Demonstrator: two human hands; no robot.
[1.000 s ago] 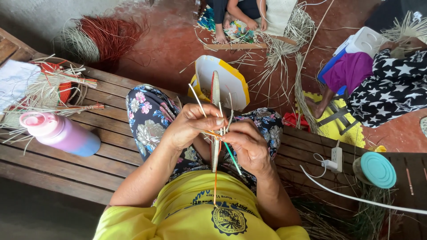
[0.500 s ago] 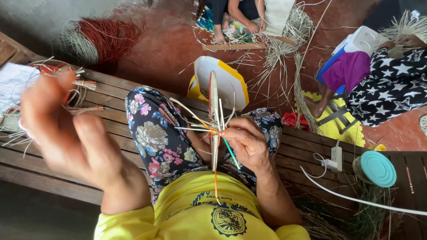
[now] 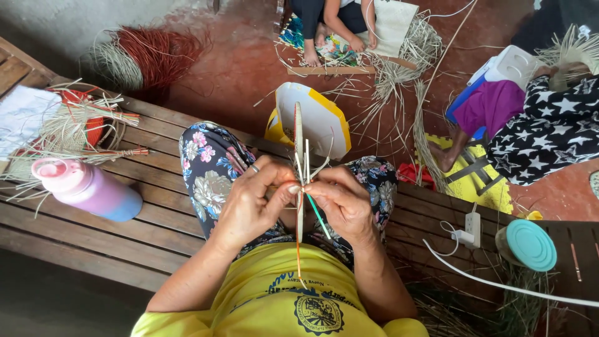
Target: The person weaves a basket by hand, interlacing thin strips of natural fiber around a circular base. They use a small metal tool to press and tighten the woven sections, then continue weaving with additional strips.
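Left hand: I see my left hand (image 3: 249,203) closed in a pinch, thumb and forefinger pressed on the straw strips (image 3: 300,181) from the left; a ring sits on 1 finger.
Right hand: my right hand (image 3: 342,203) is curled shut on the same strips from the right, fingertips nearly touching the left thumb.
Strips: a small bundle of pale, flat strands held upright between both hands, over my lap; 1 long strand rises above the fingers, a green strand (image 3: 318,215) slants down to the right, and an orange-tipped strand hangs toward my yellow shirt (image 3: 281,299).
Seat: I am on a slatted wooden bench (image 3: 156,206), legs in floral trousers (image 3: 209,165).
Left of me: a pink and blue bottle (image 3: 87,187) lying on the bench, near a heap of loose straw (image 3: 68,134).
Right of me: a jar with a teal lid (image 3: 530,244) and a white cable (image 3: 499,284).
Beyond: 2 other people sit on the red floor (image 3: 237,62) among straw.
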